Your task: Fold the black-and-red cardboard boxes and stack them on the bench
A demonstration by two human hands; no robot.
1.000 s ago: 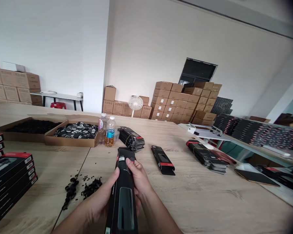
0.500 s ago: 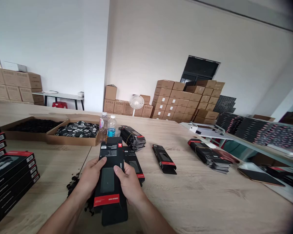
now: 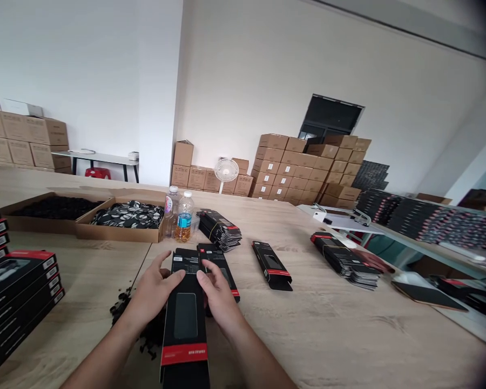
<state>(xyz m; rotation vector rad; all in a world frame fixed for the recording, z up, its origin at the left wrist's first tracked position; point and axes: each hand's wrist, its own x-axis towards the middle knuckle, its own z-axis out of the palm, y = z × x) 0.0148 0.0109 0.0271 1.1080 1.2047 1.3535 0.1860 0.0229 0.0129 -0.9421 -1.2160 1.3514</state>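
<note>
The black box [image 3: 185, 316] is lower and nearer the person than half a second ago, and its near end now runs out of the bottom of the view. Both hands grip it: the left hand [image 3: 152, 294] has its thumb across the front and its index finger stretched up beside the edge, while the right hand [image 3: 218, 294] has its thumb at the opposite edge and its index finger bent above. The fingers behind the box are hidden. The box lies lengthwise between the hands, window facing up, red band toward the person.

Small black parts [image 3: 149, 346] lie on the wooden table [image 3: 328, 335], partly hidden by the left arm. To the left is a stack of boxes [image 3: 24, 302]. Just past the right hand lies a second box [image 3: 229, 276], partly covered. Further right, a third box [image 3: 271, 265] has its near flap open.

Beyond these, a banded bundle [image 3: 218, 229] lies near two bottles [image 3: 183, 216], with cardboard trays [image 3: 119, 233] of dark pieces left of them. Farthest are a white fan [image 3: 226, 170] and stacked cartons [image 3: 285, 167] by the wall.
</note>
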